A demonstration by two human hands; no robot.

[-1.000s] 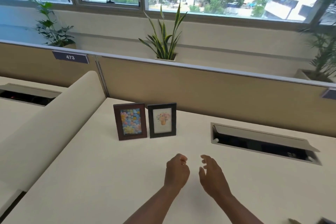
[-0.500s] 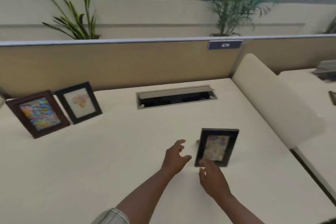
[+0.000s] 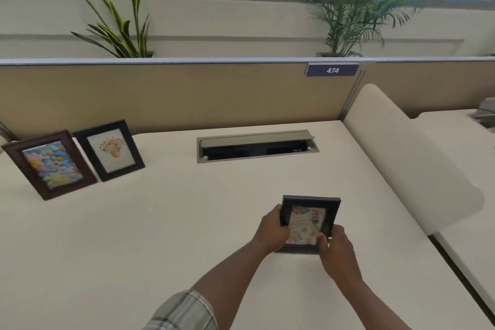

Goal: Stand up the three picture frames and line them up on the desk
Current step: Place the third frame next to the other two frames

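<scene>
Two frames stand side by side at the far left of the white desk (image 3: 160, 236): a brown frame (image 3: 49, 165) with a colourful picture and, right of it, a black frame (image 3: 109, 150) with a flower picture. A third frame (image 3: 309, 222), dark with a colourful card inside, is near the desk's front right. My left hand (image 3: 273, 230) grips its left edge and my right hand (image 3: 334, 244) grips its lower right corner. Whether its base touches the desk is hidden by my hands.
A grey cable tray (image 3: 254, 149) with an open lid is set into the desk behind the held frame. A tan partition (image 3: 187, 91) labelled 474 runs along the back. A cream divider (image 3: 407, 153) bounds the desk on the right.
The view swung right from the two standing frames to the third one. Both hands reached forward and closed on that frame, which stood free half a second ago.
</scene>
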